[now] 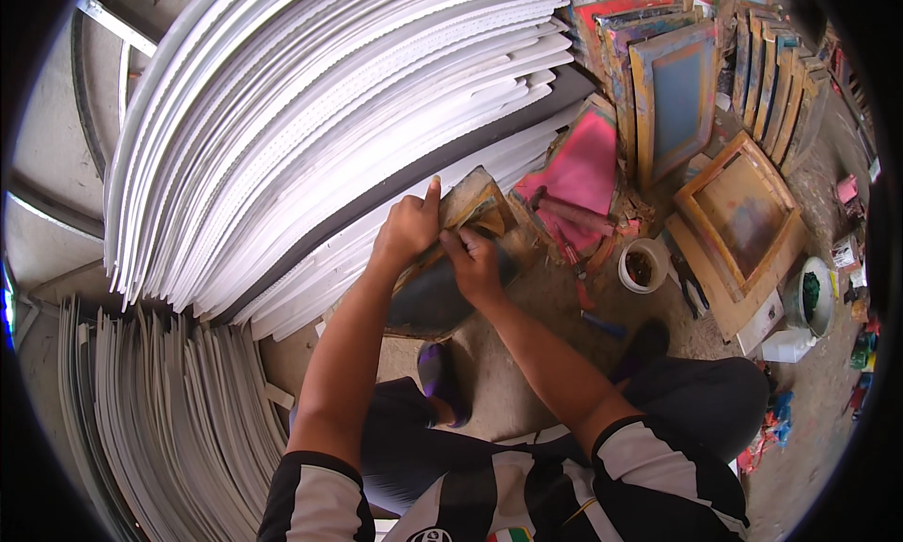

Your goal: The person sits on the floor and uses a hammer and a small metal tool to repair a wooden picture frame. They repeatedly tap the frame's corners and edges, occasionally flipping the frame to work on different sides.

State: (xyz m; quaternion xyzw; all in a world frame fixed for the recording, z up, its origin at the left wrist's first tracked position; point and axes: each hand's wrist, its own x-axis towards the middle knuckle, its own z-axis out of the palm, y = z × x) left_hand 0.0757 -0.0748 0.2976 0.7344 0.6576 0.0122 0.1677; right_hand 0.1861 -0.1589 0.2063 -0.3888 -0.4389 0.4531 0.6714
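Note:
A worn wooden screen frame (433,302) with a dark panel stands tilted in front of me, above my feet. My left hand (408,228) is closed around its upper edge, thumb pointing up. Close beside it, my right hand (477,267) is closed with curled fingers against the frame's inner side. Whatever those fingers pinch is hidden. Just above them, a tan flap (491,222) sticks out at the frame's corner. A hammer (576,213) lies to the right across a pink sheet (581,162).
Stacked white sheets (367,90) fill the far left, greyer sheets (174,420) the near left. To the right are a white tub (643,265) with brown contents, a leaning wooden frame (738,213), upright screen frames (673,95) and a bowl (820,302) holding something green.

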